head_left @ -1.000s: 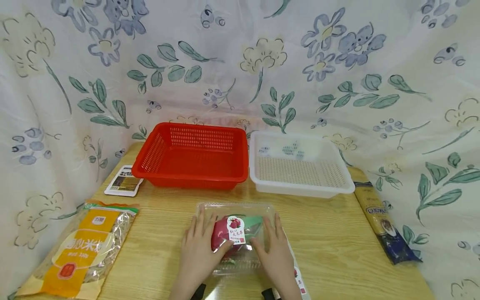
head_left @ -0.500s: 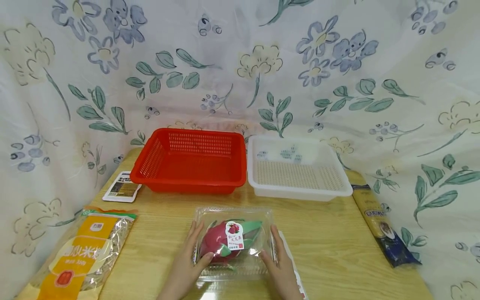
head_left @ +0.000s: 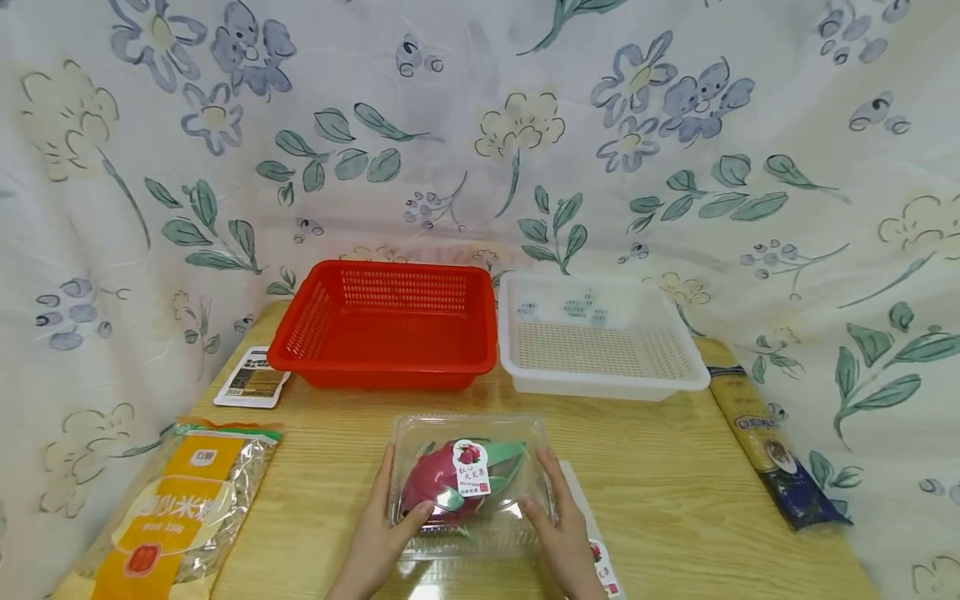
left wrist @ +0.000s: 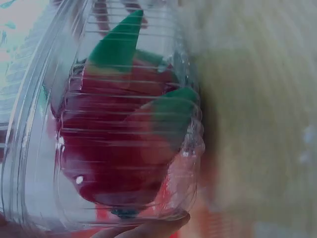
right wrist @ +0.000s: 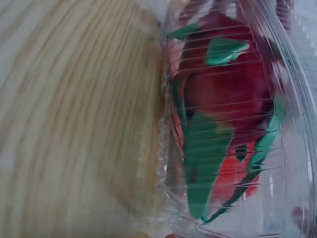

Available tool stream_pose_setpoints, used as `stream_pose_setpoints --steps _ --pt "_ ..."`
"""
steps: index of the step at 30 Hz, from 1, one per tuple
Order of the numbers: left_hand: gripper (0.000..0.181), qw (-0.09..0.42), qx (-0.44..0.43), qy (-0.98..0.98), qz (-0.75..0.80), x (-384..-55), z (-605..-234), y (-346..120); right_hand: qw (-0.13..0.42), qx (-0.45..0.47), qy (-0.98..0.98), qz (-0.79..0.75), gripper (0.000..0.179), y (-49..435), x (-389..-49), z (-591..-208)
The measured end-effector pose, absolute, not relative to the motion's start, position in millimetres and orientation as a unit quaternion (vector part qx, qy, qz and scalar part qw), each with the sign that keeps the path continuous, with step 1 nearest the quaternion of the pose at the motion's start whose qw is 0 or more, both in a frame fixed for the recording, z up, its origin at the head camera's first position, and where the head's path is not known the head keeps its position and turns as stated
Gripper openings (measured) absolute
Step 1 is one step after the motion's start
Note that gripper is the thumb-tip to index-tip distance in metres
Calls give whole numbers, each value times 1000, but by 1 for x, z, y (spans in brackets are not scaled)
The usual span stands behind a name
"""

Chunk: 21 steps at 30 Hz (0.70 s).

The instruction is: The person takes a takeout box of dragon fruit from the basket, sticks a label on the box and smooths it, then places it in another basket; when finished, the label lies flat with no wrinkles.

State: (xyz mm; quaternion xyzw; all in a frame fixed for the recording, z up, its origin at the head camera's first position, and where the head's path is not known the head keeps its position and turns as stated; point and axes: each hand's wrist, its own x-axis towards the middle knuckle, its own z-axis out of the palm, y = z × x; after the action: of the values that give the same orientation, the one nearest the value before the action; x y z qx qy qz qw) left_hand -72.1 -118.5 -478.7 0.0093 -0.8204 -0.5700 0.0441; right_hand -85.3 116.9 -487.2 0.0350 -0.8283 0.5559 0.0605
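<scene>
A clear plastic clamshell box (head_left: 487, 542) sits in front of me near the table's front edge. Inside lies a dragon fruit (head_left: 431, 477), dark red with green leaf tips. A white sticker (head_left: 472, 471) with a printed dragon fruit is on the lid. My left hand (head_left: 385, 521) grips the box's left side, thumb over the lid's near corner. The right hand (head_left: 558, 523) holds the opposite side in the same way. Both wrist views show the fruit through the ribbed box wall; a fingertip (left wrist: 166, 225) of the left hand touches the box's end.
Behind the box stand a red basket (head_left: 382, 333) and a white basket (head_left: 600, 346). A sticker sheet (head_left: 592, 533) lies by my right hand. At left are a yellow food bag (head_left: 161, 517) and a small packet (head_left: 253, 379); at right, a pasta-like packet (head_left: 772, 450).
A second ago both hands had their fingers spread on the lid around the sticker. They have since slid outward and now grip the box's two sides. The last half second shows little movement.
</scene>
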Motion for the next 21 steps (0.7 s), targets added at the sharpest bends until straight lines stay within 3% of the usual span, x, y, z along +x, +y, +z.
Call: stream_pose_setpoints --steps 11,21 --pt "73 95 -45 -830 -547 -78 -447 -136 105 135 -820 546 50 106 -101 -449" --pt "58 132 -85 -827 -540 -104 -408 -155 60 153 -806 569 50 92 -132 -410"
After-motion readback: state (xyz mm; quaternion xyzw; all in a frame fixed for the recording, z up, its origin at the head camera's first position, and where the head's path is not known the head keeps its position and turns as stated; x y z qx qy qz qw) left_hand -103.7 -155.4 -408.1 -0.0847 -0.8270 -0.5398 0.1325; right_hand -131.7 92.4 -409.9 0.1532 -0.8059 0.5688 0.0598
